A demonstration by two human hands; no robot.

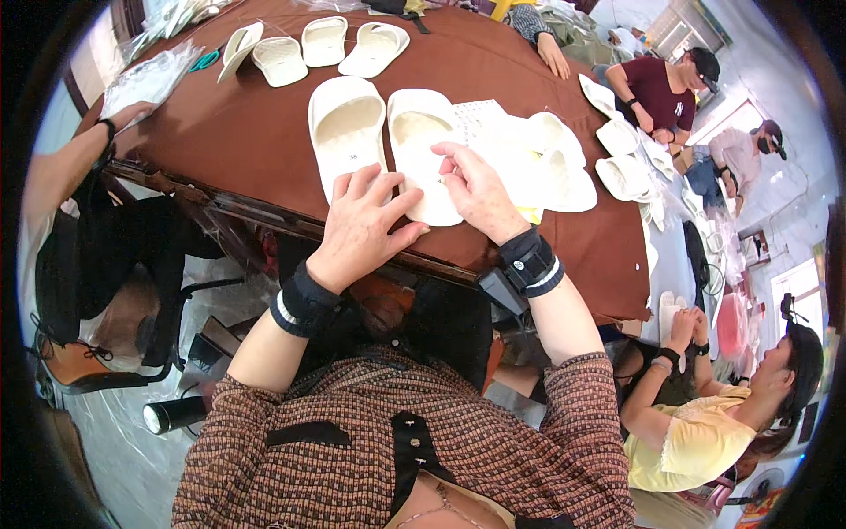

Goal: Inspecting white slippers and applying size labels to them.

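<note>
Slipper (421,154) lengthwise, toe away.

A brown-clothed table (264,132) stands on a pale floor (115,441), with perhaps bright windows (683,26) beyond.

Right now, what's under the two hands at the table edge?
The heel end of a cream slipper lies under the left hand and right hand, on the brown tablecloth. Its heel edge is covered by the hands.
</note>
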